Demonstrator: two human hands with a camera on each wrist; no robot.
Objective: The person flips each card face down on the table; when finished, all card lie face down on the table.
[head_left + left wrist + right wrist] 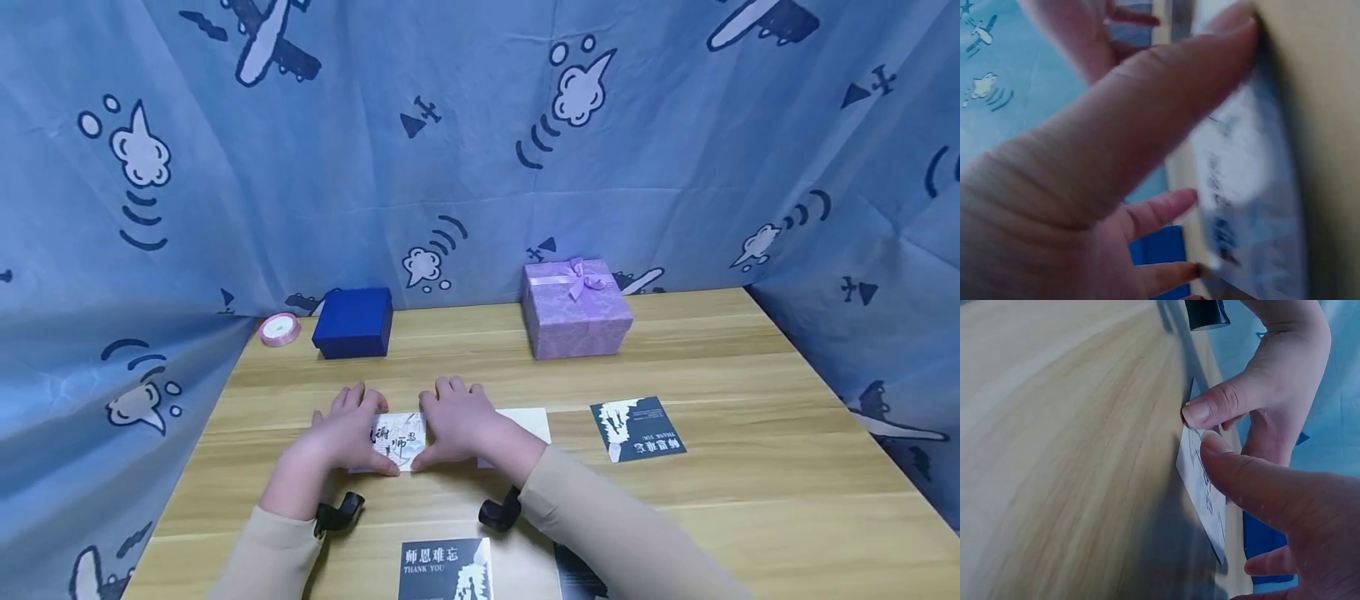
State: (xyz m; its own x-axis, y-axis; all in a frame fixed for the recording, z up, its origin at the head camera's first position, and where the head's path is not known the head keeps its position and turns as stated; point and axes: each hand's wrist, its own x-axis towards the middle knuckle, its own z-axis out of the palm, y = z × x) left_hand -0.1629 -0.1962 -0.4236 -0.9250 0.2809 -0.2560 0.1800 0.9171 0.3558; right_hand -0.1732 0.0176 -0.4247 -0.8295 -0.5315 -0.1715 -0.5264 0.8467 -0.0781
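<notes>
Left hand (347,433) and right hand (459,421) pinch a thin white paper card (397,440) with black brush characters, flat on the wood-grain table (750,467). Nearby dark card (446,569) reads "THANK YOU".

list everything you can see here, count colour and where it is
white card with black brush writing: 1, white and black, near middle of the table, under both hands
plain card: 1, cream, beside the right hand, partly hidden by it
dark thank-you cards: 2 clear, dark with white art, one right of the hands, one at the near edge; a third dark corner beside it, cannot tell what
blue box: 1, dark blue, far left of table
purple gift box: 1, lilac with bow, far middle
ribbon roll: 1, pink, far left corner
table: 1, light wood
curtain: blue, aeroplane print, all round
left hand: 1, holds the card's left edge
right hand: 1, holds its right edge
</notes>
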